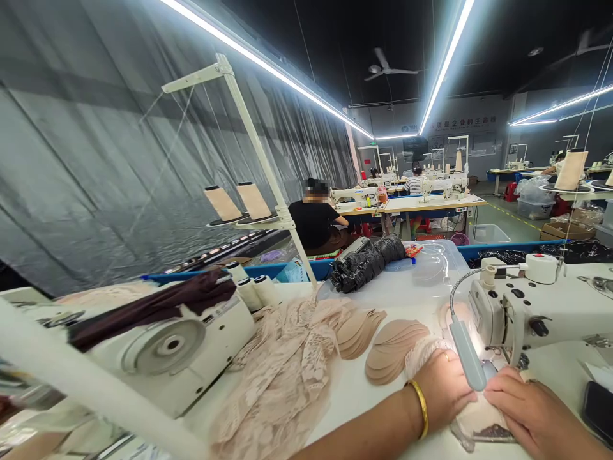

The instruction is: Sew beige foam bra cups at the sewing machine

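My left hand (443,386), with a gold bangle at its wrist, grips a pale beige fabric piece (481,415) from the left; its fingertips are partly hidden behind the grey lamp head (467,354). On the other side, my right hand (531,406) pinches the same fabric, thumb and fingers close together. The cloth lies under the white sewing machine (531,313), whose needle area is mostly hidden by the lamp and my hands. Cream lace (428,351) bunches beyond my left hand. A fanned stack of beige oval pads (395,351) sits to its left.
A heap of beige lace fabric (287,370) covers the table's middle. At left stands another machine (177,348) with dark cloth (158,306) on it. A black plastic bundle (368,262) lies behind; a dark phone-like object (598,409) is at right. A person (313,220) sits ahead.
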`<state>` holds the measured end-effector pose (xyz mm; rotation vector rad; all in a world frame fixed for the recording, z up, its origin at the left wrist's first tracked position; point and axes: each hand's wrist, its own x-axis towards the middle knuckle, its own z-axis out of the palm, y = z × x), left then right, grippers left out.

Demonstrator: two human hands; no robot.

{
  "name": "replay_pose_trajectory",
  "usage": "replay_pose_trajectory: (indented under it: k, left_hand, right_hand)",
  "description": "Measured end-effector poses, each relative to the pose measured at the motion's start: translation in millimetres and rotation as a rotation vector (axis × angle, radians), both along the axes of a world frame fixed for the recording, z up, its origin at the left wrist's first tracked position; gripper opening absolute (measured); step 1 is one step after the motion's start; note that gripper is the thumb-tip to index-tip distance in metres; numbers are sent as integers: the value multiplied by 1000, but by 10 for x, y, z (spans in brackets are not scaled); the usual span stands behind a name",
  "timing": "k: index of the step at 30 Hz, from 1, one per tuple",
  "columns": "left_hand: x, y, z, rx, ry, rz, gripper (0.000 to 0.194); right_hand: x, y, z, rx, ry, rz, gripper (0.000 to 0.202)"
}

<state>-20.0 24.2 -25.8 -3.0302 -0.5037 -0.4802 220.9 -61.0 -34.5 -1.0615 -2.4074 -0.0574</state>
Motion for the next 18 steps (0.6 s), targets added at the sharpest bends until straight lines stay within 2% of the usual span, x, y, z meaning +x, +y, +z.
replay_pose_trajectory:
  k: [8,13,18]
  left_hand:
    - [35,104,-74,-61,-84,-5,14]
    - [31,172,-145,-99,-139,-29,17]
    - [12,171,-155,-164,-201,-46,16]
  right_hand:
    - [19,15,-4,-28,34,-27,35]
    - [31,-6,-7,-98,-64,-58,33]
    - [41,-23,-55,-133,-131,-76,34]
